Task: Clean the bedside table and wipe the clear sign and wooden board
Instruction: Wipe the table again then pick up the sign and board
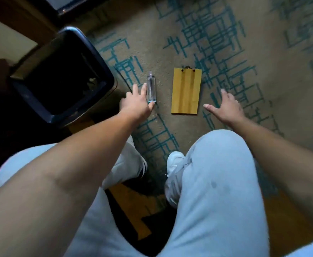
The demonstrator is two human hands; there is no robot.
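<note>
A clear acrylic sign (151,88) stands on its edge on the patterned carpet, seen from above as a narrow transparent block. My left hand (138,102) reaches to it with fingers spread; the thumb and a fingertip touch its near end and left side, but the hand is not closed around it. A yellow wooden board (186,90) with two dark studs and a cord at its far end lies flat on the carpet to the right. My right hand (225,106) hovers just right of the board, fingers apart and holding nothing.
A dark rectangular waste bin (100,64) stands on the left, close to my left hand. My knees in light trousers and white shoes (174,164) fill the lower frame. Beige carpet with teal lines (244,43) stretches beyond the board.
</note>
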